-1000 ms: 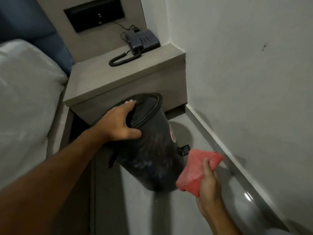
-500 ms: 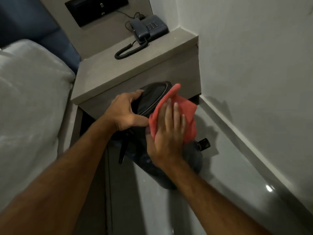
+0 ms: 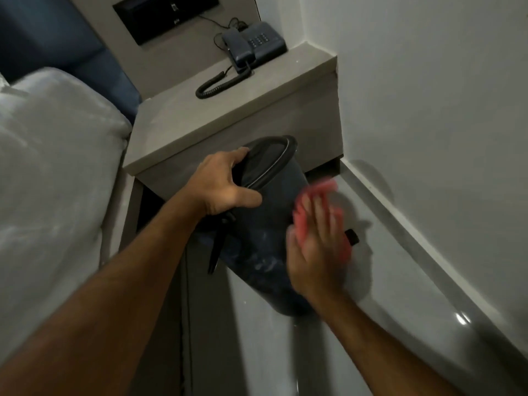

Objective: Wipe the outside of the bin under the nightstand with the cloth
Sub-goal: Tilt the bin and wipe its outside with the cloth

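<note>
Cloth [image 3: 317,208] now lower on bin [image 3: 265,232] side, under flat right hand [image 3: 317,247] | left hand [image 3: 223,185] grip holding rim | wiping underway

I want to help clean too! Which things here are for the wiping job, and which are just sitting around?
For the job:
- bin, tilted, dusty smears on its side
- red cloth, pressed on the bin
- left hand, gripping the bin's rim
- right hand, flat on the cloth

Just sitting around:
- telephone on the nightstand
- bed
</note>
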Available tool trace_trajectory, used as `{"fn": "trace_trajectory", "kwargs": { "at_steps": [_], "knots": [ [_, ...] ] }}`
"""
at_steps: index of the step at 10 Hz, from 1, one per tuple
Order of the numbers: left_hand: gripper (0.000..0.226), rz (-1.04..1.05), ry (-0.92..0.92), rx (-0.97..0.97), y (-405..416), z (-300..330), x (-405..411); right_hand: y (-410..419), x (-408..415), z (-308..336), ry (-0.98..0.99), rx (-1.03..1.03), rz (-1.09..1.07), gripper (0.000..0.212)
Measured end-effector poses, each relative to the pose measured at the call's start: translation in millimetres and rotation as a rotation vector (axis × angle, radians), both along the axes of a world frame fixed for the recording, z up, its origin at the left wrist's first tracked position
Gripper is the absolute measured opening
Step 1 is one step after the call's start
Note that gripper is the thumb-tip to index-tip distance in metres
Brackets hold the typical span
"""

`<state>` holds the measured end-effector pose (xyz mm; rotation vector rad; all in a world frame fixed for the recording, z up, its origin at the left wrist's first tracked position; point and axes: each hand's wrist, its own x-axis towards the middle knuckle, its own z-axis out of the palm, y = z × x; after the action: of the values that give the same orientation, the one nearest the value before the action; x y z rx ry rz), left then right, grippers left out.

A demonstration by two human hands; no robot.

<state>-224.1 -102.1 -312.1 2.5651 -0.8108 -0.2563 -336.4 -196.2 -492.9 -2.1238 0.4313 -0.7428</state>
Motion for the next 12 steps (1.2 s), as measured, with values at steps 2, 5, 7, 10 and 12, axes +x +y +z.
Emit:
{"fn": "trace_trajectory", "kwargs": {
  "at_steps": [2, 5, 7, 10, 12],
  "knots": [
    [0.092, 0.045, -0.014, 0.039, -17.8, -1.7, 3.8, 58.7, 9.4, -9.4, -0.123, -0.378, 0.107, 0.063],
    [0.052, 0.125, -0.036, 0.15, -59.5, -2.7, 9.7, 27.5, -37.5, -95.3, 0.001, -0.868, 0.332, 0.063],
    [0.046, 0.162, 0.026, 0.177, -68.4, 5.9, 20.4, 31.4, 22.2, -2.4, -0.176, -1.089, 0.228, 0.055],
    [0.038, 0.139, 0.037, 0.165, -84.7, 4.8, 18.9, 41.9, -24.4, -104.5, 0.197, -1.323, 0.501, 0.054],
    [0.037, 0.1, 0.02, 0.174, -86.5, 4.2, 16.9, 9.2, -40.5, -100.3, -0.077, -0.893, 0.197, 0.072]
  ]
}}
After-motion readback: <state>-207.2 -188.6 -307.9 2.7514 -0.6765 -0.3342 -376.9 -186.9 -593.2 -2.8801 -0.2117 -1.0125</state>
